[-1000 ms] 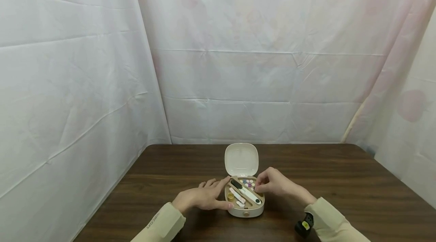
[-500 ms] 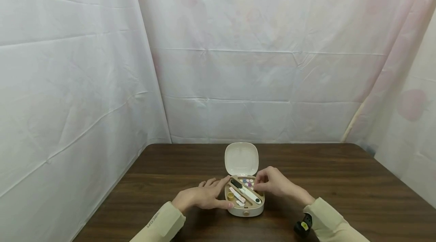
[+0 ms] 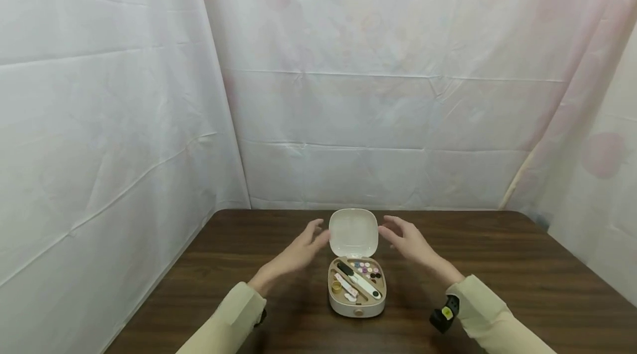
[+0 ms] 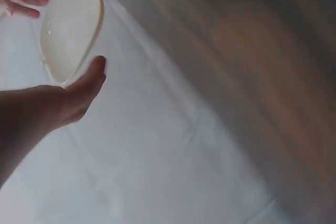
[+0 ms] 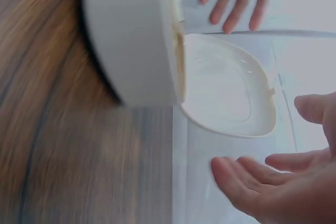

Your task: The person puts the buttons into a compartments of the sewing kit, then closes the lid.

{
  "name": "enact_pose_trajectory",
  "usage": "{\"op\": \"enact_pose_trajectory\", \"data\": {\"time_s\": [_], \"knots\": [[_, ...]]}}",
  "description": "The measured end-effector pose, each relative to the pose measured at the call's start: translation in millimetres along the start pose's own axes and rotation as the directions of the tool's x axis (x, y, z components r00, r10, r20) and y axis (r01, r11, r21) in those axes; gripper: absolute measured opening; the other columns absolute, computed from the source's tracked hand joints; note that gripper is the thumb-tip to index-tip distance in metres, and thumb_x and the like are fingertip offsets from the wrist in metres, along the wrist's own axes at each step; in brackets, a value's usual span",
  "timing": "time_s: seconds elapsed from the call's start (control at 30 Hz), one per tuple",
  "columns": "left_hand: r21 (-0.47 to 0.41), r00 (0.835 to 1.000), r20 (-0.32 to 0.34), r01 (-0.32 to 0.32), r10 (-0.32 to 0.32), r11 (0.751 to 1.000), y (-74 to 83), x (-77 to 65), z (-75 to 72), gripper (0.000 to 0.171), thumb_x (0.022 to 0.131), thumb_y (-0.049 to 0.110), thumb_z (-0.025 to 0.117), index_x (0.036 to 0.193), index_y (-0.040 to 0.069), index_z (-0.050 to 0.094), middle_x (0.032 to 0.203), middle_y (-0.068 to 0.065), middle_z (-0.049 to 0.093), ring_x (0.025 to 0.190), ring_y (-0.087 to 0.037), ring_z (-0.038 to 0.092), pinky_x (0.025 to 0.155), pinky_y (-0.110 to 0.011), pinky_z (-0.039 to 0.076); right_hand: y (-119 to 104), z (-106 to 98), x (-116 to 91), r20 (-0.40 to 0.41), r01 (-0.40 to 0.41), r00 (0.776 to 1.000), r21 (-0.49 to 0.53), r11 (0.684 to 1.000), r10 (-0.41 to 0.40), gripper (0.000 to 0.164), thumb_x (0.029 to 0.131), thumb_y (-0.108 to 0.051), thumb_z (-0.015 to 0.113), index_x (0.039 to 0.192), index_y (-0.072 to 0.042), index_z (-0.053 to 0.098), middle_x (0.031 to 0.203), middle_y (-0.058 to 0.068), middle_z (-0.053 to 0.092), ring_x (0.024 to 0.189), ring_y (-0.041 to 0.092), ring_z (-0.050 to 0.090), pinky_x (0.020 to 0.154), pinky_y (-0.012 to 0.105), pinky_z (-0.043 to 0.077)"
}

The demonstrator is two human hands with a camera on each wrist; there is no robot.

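A white sewing box (image 3: pixel 357 310) stands on the table with its lid (image 3: pixel 353 232) raised upright. Its beige tray holds colourful buttons (image 3: pixel 365 270), a black-and-white slim tool (image 3: pixel 359 280), a pink-and-white strip (image 3: pixel 346 285) and a gold ring-like piece (image 3: pixel 337 286). My left hand (image 3: pixel 301 250) is beside the lid's left edge, fingers relaxed and holding nothing. On the other side, my right hand (image 3: pixel 410 241) is by the lid's right edge, also holding nothing. In the right wrist view, the fingers (image 5: pixel 228 179) are spread apart near the lid.
The dark wood table (image 3: pixel 463 243) extends around the box. White curtains (image 3: pixel 328 94) hang behind it and along the left side. A black wrist device (image 3: pixel 443 315) sits at the right sleeve.
Both hands have left the tray and moved up and away to either side of the lid. The right hand no longer covers the buttons, and black ones now show. The box stays put.
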State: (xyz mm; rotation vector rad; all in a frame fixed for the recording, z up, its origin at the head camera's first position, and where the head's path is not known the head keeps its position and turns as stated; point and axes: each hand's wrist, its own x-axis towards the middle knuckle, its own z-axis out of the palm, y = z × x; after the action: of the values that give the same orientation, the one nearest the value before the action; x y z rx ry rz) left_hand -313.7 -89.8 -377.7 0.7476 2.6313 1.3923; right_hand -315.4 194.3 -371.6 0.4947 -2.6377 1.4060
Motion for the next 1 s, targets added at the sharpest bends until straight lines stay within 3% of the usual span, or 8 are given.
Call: {"op": "enact_pose_trajectory", "data": {"time_s": [0.07,0.17,0.27,0.33,0.43,0.6,0.73,1.0], "knots": [[-0.169,1.0,0.01,0.022,-0.021,0.985,-1.2,5.0,1.5,0.072,0.104,0.05,0.025,0.153,0.0,0.008,0.154,-0.033,0.02,0.139,-0.051,0.028,0.109,-0.061,0.033,-0.2,-2.2,3.6,0.08,-0.041,0.996,0.084,0.996,0.034,0.063,0.102,-0.033,0.048,0.147,0.007,0.029,0.143,0.032,0.042,0.124,0.044,0.052,0.088,0.042,0.056],[-0.39,0.996,0.054,0.083,-0.067,0.917,-3.6,10.0,5.7,0.08,0.102,0.059,0.018,0.154,0.003,-0.003,0.158,-0.032,0.004,0.143,-0.052,0.014,0.113,-0.06,0.028,-0.2,-3.6,6.9,0.188,-0.124,0.979,0.219,0.968,0.083,0.07,0.103,-0.038,0.043,0.152,0.004,0.017,0.153,0.032,0.027,0.133,0.047,0.042,0.099,0.051,0.048],[-0.52,0.989,0.108,0.139,-0.096,0.843,-5.0,13.8,10.9,0.083,0.099,0.064,0.018,0.155,0.009,-0.007,0.16,-0.027,0.004,0.147,-0.046,0.013,0.117,-0.054,0.024,0.9,-3.4,8.1,0.252,-0.196,0.961,0.324,0.926,0.115,0.073,0.103,-0.041,0.042,0.154,0.001,0.012,0.155,0.029,0.023,0.135,0.046,0.04,0.105,0.054,0.042],[-0.566,0.987,0.125,0.153,-0.099,0.81,-5.2,15.9,13.6,0.08,0.1,0.062,0.019,0.156,0.011,-0.006,0.16,-0.025,0.008,0.147,-0.043,0.017,0.118,-0.052,0.023,1.6,-2.9,8.0,0.282,-0.216,0.953,0.369,0.904,0.112,0.074,0.103,-0.042,0.041,0.154,0.002,0.009,0.155,0.03,0.022,0.134,0.045,0.041,0.107,0.054,0.04],[-0.576,0.988,0.127,0.146,-0.088,0.804,-4.9,18.9,16.1,0.079,0.1,0.061,0.019,0.156,0.011,-0.003,0.16,-0.025,0.01,0.146,-0.044,0.02,0.119,-0.05,0.022,1.8,-1.6,8.2,0.291,-0.223,0.951,0.414,0.882,0.103,0.072,0.104,-0.041,0.041,0.153,0.002,0.011,0.155,0.029,0.024,0.134,0.044,0.042,0.107,0.051,0.041],[-0.57,0.991,0.096,0.127,-0.088,0.812,-2.2,22.1,17.6,0.084,0.098,0.066,0.023,0.156,0.009,0.003,0.159,-0.026,0.012,0.144,-0.046,0.022,0.119,-0.05,0.022,1.3,-1.4,8.1,0.277,-0.205,0.957,0.442,0.873,0.085,0.068,0.104,-0.039,0.04,0.153,0.002,0.015,0.152,0.03,0.03,0.135,0.044,0.042,0.107,0.051,0.042],[-0.565,0.994,0.073,0.112,-0.085,0.818,-0.2,22.1,18.0,0.076,0.102,0.058,0.022,0.155,0.006,0.008,0.158,-0.028,0.016,0.142,-0.048,0.026,0.118,-0.052,0.024,1.9,-1.7,7.0,0.265,-0.202,0.96,0.443,0.873,0.088,0.067,0.104,-0.039,0.041,0.152,0.001,0.018,0.15,0.031,0.033,0.133,0.044,0.045,0.106,0.052,0.042],[-0.548,0.995,0.038,0.098,-0.092,0.83,0.9,20.1,18.2,0.057,0.105,0.045,0.033,0.145,0.007,0.02,0.156,-0.025,0.019,0.137,-0.05,0.035,0.114,-0.054,0.031,4.5,-2.0,2.9,0.199,-0.17,0.976,0.454,0.875,0.086,0.059,0.103,-0.039,0.044,0.145,0.001,0.031,0.142,0.031,0.043,0.124,0.042,0.053,0.095,0.042,0.053]]}}
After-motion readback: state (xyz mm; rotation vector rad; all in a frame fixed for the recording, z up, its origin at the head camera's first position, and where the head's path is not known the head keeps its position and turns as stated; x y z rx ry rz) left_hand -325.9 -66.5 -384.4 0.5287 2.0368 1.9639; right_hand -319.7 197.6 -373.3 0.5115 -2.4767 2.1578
